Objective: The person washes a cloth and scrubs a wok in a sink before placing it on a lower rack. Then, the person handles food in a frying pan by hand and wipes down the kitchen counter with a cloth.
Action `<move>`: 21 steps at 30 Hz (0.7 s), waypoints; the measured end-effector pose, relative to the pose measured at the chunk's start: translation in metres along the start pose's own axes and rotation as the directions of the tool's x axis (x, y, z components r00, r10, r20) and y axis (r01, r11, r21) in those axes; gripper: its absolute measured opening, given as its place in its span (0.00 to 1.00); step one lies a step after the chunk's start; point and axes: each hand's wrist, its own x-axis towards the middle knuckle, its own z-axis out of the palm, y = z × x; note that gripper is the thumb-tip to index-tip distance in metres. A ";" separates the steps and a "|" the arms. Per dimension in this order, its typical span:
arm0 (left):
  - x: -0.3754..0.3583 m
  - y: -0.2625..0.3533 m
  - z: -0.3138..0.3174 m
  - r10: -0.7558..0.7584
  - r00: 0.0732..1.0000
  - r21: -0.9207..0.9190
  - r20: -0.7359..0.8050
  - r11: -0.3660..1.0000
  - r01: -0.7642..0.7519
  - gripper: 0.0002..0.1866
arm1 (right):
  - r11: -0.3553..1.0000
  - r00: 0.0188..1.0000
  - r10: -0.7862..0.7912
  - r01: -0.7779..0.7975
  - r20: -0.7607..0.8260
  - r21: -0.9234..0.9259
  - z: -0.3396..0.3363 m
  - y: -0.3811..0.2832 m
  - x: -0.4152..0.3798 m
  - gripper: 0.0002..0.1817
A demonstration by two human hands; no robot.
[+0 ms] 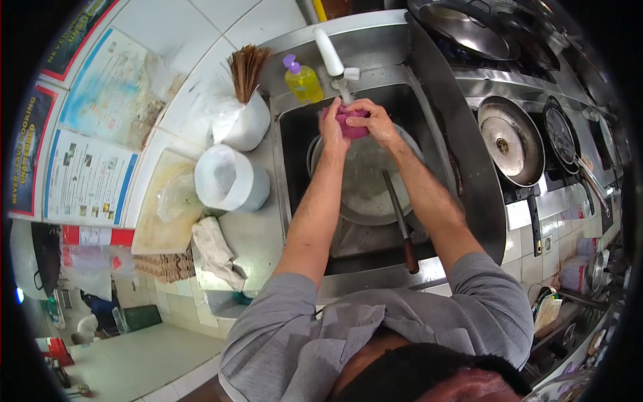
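Note:
Under the white tap point(329, 53), my left hand point(333, 124) and my right hand point(375, 122) close together around a pink scrubber point(355, 127). Part of it is hidden by the fingers, and both hands look wet. Just below them in the steel sink point(284, 154) lies a large round pan point(365, 201) with cloudy water in it. A long utensil with a brown handle point(410, 258) leans across this pan, its far end in the water. Behind my left hand stands a bottle of yellow liquid soap point(305, 86) with a purple pump.
Left of the sink are a white bucket point(248, 184), a white container point(251, 124) holding a stick brush point(248, 70), and a crumpled cloth point(218, 251). Frying pans point(510, 137) rest on the stove at the right, one handle pointing toward me. Egg trays point(165, 269) sit farther left.

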 end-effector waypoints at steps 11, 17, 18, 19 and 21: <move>-0.029 -0.004 0.057 0.627 0.562 0.773 0.539 -0.103 -0.626 0.28 | 0.491 0.953 0.275 -0.250 0.123 0.835 0.004 -0.001 0.026 0.17; -0.012 -0.008 0.058 0.671 0.735 0.784 0.100 0.402 -0.474 0.19 | 0.967 0.933 0.108 -0.019 -0.342 0.254 0.016 0.021 0.034 0.10; -0.003 -0.011 0.051 0.690 0.715 0.758 0.114 0.405 -0.512 0.19 | 0.995 0.914 0.045 -0.007 -0.404 0.095 0.019 0.013 0.031 0.12; -0.005 -0.006 0.053 0.689 0.716 0.760 0.116 0.403 -0.511 0.19 | 0.995 0.913 0.047 -0.007 -0.405 0.099 0.021 0.004 0.028 0.12; -0.009 0.002 0.054 0.530 0.848 0.787 -0.011 0.528 -0.320 0.20 | 0.834 0.863 -0.022 -0.262 -0.505 -0.486 0.022 -0.009 0.022 0.16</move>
